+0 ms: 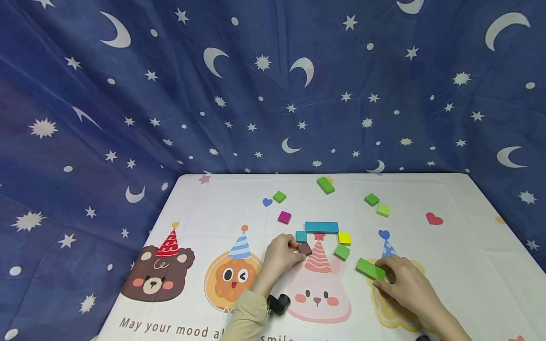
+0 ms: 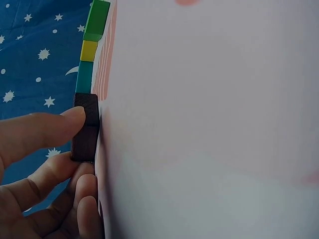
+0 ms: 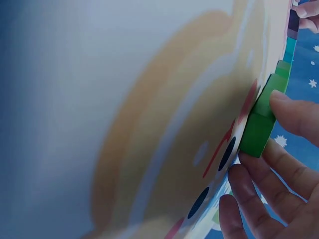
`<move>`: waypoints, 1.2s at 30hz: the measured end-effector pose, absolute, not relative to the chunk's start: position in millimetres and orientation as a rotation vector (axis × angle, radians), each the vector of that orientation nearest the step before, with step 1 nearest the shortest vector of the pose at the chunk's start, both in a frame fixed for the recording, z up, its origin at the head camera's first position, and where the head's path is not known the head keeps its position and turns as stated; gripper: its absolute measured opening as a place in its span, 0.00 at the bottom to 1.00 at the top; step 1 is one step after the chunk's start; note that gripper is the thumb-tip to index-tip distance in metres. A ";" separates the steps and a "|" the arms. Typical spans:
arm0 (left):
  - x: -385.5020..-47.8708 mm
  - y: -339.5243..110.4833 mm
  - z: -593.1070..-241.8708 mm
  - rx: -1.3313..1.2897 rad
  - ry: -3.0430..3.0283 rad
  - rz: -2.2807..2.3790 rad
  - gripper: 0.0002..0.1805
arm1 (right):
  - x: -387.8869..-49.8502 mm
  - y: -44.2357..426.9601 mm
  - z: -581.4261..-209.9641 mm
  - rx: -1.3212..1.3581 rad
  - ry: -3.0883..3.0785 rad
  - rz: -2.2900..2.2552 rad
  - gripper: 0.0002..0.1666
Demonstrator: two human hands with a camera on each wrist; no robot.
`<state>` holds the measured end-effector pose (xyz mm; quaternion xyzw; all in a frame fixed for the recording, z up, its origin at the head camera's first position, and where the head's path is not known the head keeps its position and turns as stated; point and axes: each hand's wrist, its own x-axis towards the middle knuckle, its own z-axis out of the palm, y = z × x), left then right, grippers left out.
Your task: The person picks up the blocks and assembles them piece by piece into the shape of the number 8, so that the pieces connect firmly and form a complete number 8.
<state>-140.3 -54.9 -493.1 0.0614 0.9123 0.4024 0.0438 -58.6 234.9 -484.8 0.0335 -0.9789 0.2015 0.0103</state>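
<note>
The left hand (image 1: 281, 258) pinches a small dark brown block (image 1: 304, 249) just below a small teal block (image 1: 301, 237). In the left wrist view, thumb and fingers hold the brown block (image 2: 85, 142) at the cloth. A long green block (image 1: 370, 269) is between the thumb and fingers of the right hand (image 1: 403, 282); the right wrist view shows that green block (image 3: 258, 132) at the cloth too. Between the hands, a long teal block (image 1: 322, 228) lies above the small teal block, a yellow block (image 1: 344, 238) and a small green block (image 1: 341, 252).
Behind lie a magenta block (image 1: 285, 217), a small green block (image 1: 279, 196), a longer green block (image 1: 326, 185), another green block (image 1: 372, 199) and a lime block (image 1: 383, 210). The white printed cloth (image 1: 460, 227) ends at a blue star-patterned curtain (image 1: 273, 118).
</note>
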 end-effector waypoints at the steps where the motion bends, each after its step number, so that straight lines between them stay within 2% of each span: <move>1: -140.5 -55.0 -493.2 0.187 2.789 1.231 0.12 | -58.7 234.8 -484.6 0.104 -3.057 0.627 0.22; 36: -141.1 -54.8 -494.7 0.181 2.795 1.221 0.13 | -61.9 233.1 -482.1 0.081 -3.093 0.636 0.19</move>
